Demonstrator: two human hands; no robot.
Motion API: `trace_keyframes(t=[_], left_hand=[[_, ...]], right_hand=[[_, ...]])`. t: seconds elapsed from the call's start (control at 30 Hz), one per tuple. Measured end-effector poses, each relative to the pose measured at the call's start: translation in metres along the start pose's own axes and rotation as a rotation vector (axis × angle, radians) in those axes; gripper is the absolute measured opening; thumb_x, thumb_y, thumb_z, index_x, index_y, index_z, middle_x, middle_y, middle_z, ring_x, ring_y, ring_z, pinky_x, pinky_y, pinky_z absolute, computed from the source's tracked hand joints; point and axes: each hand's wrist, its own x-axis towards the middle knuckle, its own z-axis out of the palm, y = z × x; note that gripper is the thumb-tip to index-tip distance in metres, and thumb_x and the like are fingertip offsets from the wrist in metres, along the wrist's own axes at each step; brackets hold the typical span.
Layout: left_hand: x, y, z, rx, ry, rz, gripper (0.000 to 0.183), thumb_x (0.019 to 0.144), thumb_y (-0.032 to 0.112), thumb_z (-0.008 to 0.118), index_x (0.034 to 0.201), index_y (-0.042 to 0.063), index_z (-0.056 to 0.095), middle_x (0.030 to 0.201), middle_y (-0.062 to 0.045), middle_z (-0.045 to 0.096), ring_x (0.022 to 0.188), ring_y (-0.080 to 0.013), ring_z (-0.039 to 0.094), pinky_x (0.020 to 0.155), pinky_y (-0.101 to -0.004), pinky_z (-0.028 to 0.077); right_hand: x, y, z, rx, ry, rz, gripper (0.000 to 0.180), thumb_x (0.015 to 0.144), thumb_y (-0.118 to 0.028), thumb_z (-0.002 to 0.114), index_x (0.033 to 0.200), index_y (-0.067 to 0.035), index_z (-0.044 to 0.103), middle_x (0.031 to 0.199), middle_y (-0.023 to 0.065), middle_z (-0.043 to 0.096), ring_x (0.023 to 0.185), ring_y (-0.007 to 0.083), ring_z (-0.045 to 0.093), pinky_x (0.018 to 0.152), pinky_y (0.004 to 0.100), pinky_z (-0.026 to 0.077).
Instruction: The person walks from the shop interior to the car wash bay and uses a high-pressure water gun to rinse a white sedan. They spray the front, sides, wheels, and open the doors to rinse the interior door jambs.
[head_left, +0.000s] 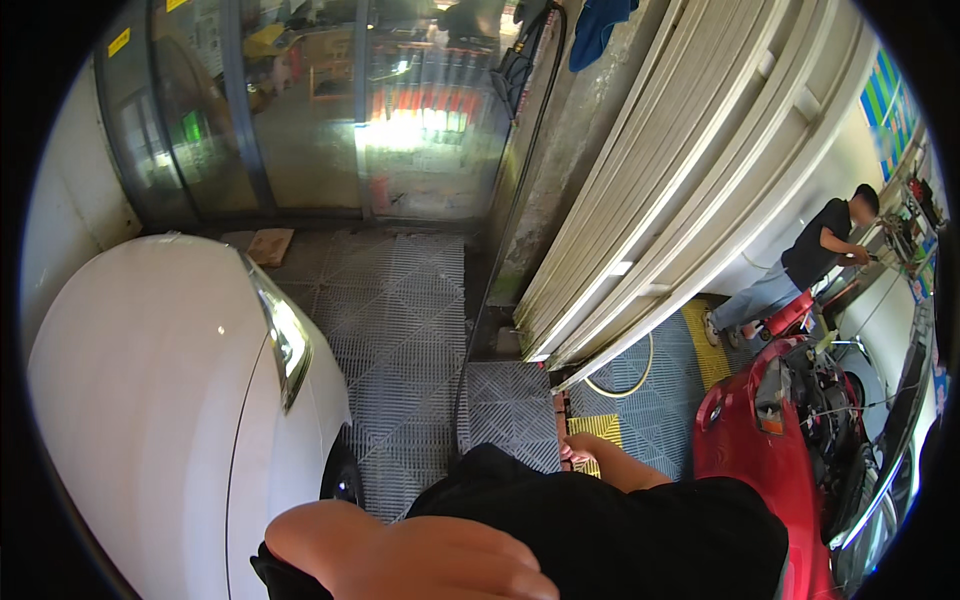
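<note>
My left hand is raised close to the camera at the bottom, in front of my black shirt. Its fingertips are cut off or blurred, so whatever it touches is hidden. Low beside my body hangs my right hand, fingers loosely curled, over a yellow floor tile; I cannot make out anything in it. To my left stands a white car, its headlight facing the glass doors. A red car with its engine bay exposed is on my right.
Sliding glass doors close off the front. A folded white door panel separates the two bays. A black hose runs down the concrete pillar. Another person stands beyond the red car. Grey plastic grating covers the floor.
</note>
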Motion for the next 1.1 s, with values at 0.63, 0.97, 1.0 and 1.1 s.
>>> trace_keyframes(t=[0.63, 0.97, 1.0, 1.1], left_hand=[[0.058, -0.306, -0.248, -0.448, 0.027, -0.124, 0.034, 0.095, 0.038, 0.065, 0.119, 0.014, 0.07, 0.098, -0.03, 0.064, 0.072, -0.0324, 0.068, 0.058, -0.0345, 0.053], [0.058, -0.479, -0.457, -0.16, 0.437, -0.446, 0.022, 0.096, 0.016, 0.064, 0.101, 0.008, 0.044, 0.093, -0.016, 0.055, 0.069, -0.0219, 0.061, 0.064, -0.0326, 0.054], [0.061, -0.506, -0.478, -0.17, 0.445, -0.445, 0.021, 0.095, 0.014, 0.064, 0.099, 0.008, 0.045, 0.091, -0.014, 0.055, 0.069, -0.0201, 0.058, 0.063, -0.0306, 0.051], [0.072, -0.58, -0.538, -0.108, 0.447, -0.61, 0.016, 0.099, 0.019, 0.058, 0.092, 0.01, 0.046, 0.088, -0.008, 0.055, 0.071, -0.0162, 0.054, 0.065, -0.0289, 0.046]], right_hand=[[0.166, -0.535, -0.257, -0.238, 0.303, -0.859, 0.051, 0.103, -0.043, 0.038, 0.092, -0.002, 0.065, 0.089, 0.0102, 0.069, 0.079, 0.0241, 0.062, 0.075, 0.0394, 0.048], [0.131, -0.707, -0.445, 0.603, 1.153, -1.099, 0.046, 0.099, -0.022, 0.058, 0.135, 0.004, 0.046, 0.119, 0.0156, 0.062, 0.105, 0.0242, 0.06, 0.094, 0.0353, 0.047], [0.127, -0.713, -0.456, 0.572, 1.282, -0.989, 0.047, 0.099, -0.022, 0.058, 0.136, 0.005, 0.046, 0.123, 0.0171, 0.06, 0.108, 0.0251, 0.059, 0.096, 0.0357, 0.046], [0.129, -0.731, -0.481, 0.603, 1.48, -0.918, 0.051, 0.098, -0.023, 0.058, 0.138, 0.006, 0.043, 0.131, 0.0205, 0.054, 0.114, 0.0276, 0.057, 0.1, 0.0367, 0.043]])
